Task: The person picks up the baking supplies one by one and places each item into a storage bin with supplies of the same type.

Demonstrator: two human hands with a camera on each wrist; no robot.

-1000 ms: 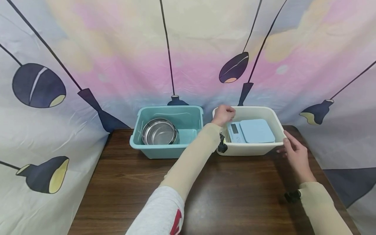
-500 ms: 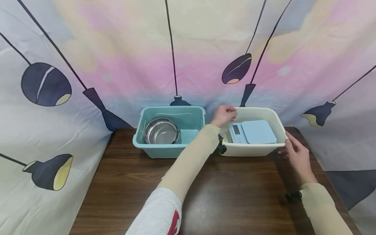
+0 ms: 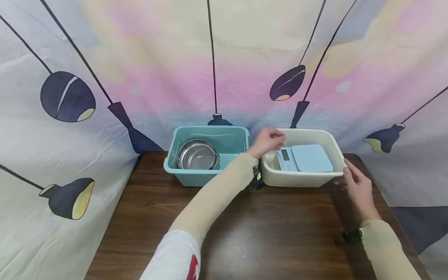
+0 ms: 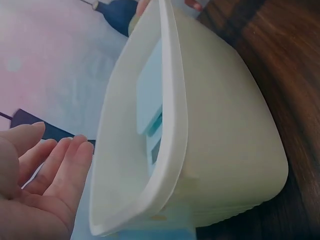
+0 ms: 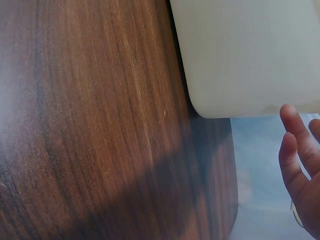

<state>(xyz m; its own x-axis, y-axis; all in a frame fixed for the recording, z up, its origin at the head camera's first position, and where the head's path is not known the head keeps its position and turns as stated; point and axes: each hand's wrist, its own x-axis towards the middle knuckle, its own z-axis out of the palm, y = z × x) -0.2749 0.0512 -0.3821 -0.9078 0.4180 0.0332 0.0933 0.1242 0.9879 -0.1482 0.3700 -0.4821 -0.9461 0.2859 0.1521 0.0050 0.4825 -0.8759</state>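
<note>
A white plastic bin (image 3: 294, 179) stands on the table with a light blue kitchen scale (image 3: 312, 158) inside it. My left hand (image 3: 266, 142) hovers at the bin's left end. In the left wrist view that hand (image 4: 47, 192) has loosely bent fingers, holds nothing and is apart from the bin wall (image 4: 230, 120). At the opposite end, my right hand (image 3: 360, 190) has its fingertips against the rim. From the right wrist, its fingers (image 5: 288, 116) look fairly straight, touching the outer wall (image 5: 250, 60).
Left of the white bin stands a teal bin (image 3: 192, 179) with round metal containers (image 3: 198, 155), perhaps nested, in it. Both bins are near the back of the dark wooden table (image 3: 273, 229). Behind hangs a printed cloth (image 3: 168, 58) with lamp shapes.
My left hand has drawn slightly left, away from the white bin's inside, and its forearm has shifted left. The right hand stays at the rim. The head view has turned slightly.
</note>
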